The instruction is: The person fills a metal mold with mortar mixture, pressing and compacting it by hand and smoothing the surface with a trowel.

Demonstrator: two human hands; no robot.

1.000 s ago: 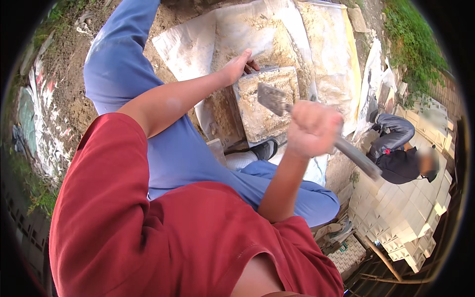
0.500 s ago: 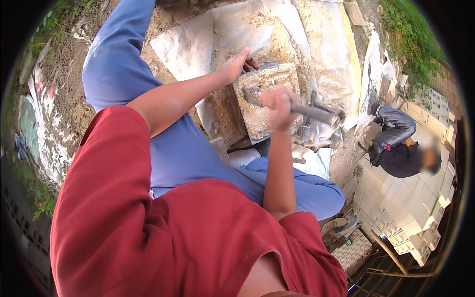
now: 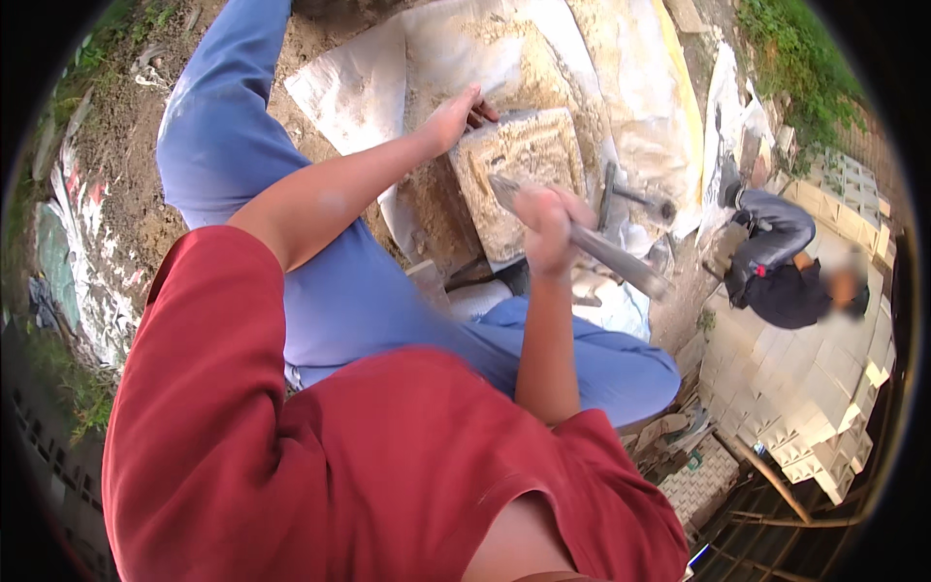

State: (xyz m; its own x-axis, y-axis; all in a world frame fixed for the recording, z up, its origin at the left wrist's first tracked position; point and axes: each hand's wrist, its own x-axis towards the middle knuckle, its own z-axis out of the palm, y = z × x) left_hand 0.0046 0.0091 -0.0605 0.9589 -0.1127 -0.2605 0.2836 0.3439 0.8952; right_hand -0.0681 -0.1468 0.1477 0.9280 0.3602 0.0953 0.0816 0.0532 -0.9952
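Note:
A square, dust-covered slab (image 3: 524, 155) with a raised rectangular border carved in its face lies tilted in front of me. My left hand (image 3: 463, 118) holds its far left corner, fingers curled over the edge. My right hand (image 3: 551, 228) is wrapped round a long grey tool (image 3: 621, 260). The tool's flat, streaked end points at the slab's middle; I cannot tell whether it is a brush or a chisel. A hammer-like tool (image 3: 635, 197) lies on the sheet right of the slab.
Dusty white sheeting (image 3: 364, 82) spreads under and beyond the slab. My blue-trousered legs (image 3: 373, 301) flank the work. At the right a person in dark clothes (image 3: 781, 257) sits near stacked pale blocks (image 3: 776, 388). Bare soil (image 3: 136, 194) lies at the left.
My right hand has shifted slightly, and the tool's butt end has swung lower, apart from the hammer-like tool. My left hand stays at the slab's corner.

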